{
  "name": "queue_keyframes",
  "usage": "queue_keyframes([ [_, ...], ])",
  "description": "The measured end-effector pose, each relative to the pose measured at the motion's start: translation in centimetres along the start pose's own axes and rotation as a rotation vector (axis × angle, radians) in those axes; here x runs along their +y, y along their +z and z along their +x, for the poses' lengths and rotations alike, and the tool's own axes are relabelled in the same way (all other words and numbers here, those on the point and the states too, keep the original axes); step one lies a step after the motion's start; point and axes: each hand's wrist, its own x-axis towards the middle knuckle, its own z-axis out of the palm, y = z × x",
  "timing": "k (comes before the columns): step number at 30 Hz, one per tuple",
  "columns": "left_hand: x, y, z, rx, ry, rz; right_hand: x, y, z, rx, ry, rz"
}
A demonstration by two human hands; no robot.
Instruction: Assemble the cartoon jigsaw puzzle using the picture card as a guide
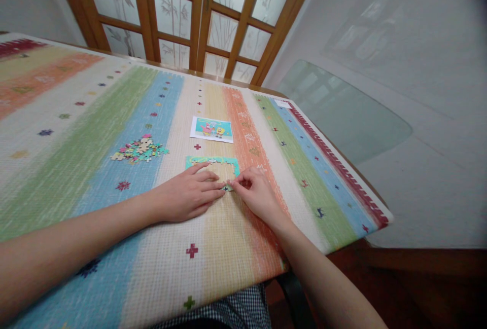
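The jigsaw border (229,159) is joined along its far side, its middle unfilled; the loose pieces (142,149) lie heaped left. The left hand (194,189) rests flat, fingers extended; the right hand (253,187) pinches near the near-right corner, whether on a piece I cannot tell.

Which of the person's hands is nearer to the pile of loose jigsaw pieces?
The left. The left hand is to the right of the pile and closer to the person; the right hand is farther right, at the jigsaw border's lower-right corner.
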Motion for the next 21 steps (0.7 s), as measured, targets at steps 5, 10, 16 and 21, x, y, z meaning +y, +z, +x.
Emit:
queue_keyframes([
  [5, 0.06, -0.07, 0.05, 0.008, 0.000, 0.002, 0.06, 0.13, -0.05, 0.007, -0.004, -0.046],
  [10, 0.07, 0.00, 0.09, 0.009, 0.001, 0.009, 0.14, 0.36, -0.01, -0.004, 0.025, -0.011],
  [16, 0.07, 0.08, 0.16, -0.005, 0.011, 0.033, -0.29, 0.48, -0.04, -0.004, 0.031, -0.034],
  [21, 0.23, 0.02, 0.39, -0.017, 0.003, 0.073, -0.67, 0.29, -0.30, -0.001, -0.032, -0.143],
])
